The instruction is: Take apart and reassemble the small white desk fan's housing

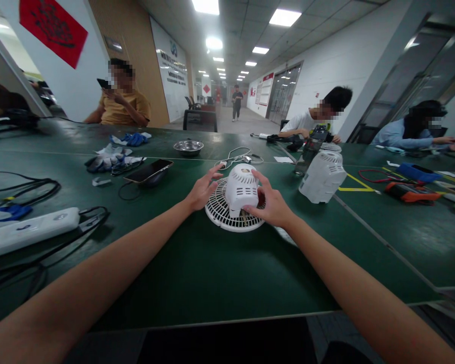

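Observation:
A round white fan grille [217,218] lies flat on the green table in front of me. On top of it sits a white fan motor housing [242,184] with slotted vents and a rounded top. My right hand [272,203] grips the housing from its right side, thumb low at the front and fingers near the top. My left hand [205,189] is at the grille's left edge, fingers spread and apart from the housing; whether it touches the rim I cannot tell. Behind the grille, a white cable [238,155] lies loosely coiled.
Right of me stands another white housing [322,177], near an orange multimeter [411,192]. A metal bowl [188,147], a phone [149,172], gloves [111,159] and a white power strip [32,230] with black cables lie to the left. Several people sit around the table [197,283].

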The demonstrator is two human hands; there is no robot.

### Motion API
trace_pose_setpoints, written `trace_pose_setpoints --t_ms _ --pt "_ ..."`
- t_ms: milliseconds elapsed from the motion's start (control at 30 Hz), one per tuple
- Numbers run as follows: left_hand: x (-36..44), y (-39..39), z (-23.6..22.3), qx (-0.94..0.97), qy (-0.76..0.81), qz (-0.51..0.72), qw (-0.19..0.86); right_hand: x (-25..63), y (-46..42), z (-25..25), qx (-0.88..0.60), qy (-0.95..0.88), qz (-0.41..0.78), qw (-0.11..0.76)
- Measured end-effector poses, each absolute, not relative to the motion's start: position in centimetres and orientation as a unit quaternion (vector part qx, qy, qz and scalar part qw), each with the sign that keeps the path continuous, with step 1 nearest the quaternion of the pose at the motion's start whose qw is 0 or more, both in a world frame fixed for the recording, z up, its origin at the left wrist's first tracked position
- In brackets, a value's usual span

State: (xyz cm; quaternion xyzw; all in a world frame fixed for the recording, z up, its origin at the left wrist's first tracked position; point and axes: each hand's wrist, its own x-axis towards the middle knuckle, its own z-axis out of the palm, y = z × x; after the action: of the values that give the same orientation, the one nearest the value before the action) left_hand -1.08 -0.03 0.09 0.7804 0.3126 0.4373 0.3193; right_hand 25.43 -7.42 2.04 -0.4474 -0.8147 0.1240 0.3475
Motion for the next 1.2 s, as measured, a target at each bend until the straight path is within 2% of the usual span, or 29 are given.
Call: trace_pose_setpoints --t_ms 167,467,600,1200 --pt "-2.0 2.4 -1.5 0.745 0.432 0.409 0.302 26.3 -7.2 2.1 -0.423 -0.83 0.099 0.349" --pt "-2.2 4.6 -2.6 0.791 0.51 0.286 0.179 27.7 -6.3 1.3 -0.389 -0.82 0.098 0.408" --pt "-2.3 4.6 -2.6 0.799 0.513 0.248 0.189 27.6 -6.1 1.1 -0.371 -0.829 0.103 0.406" --pt "-2.3 4.9 -2.9 0.804 0.509 0.243 0.189 27.5 -6.2 1.2 -0.369 -0.839 0.114 0.382"
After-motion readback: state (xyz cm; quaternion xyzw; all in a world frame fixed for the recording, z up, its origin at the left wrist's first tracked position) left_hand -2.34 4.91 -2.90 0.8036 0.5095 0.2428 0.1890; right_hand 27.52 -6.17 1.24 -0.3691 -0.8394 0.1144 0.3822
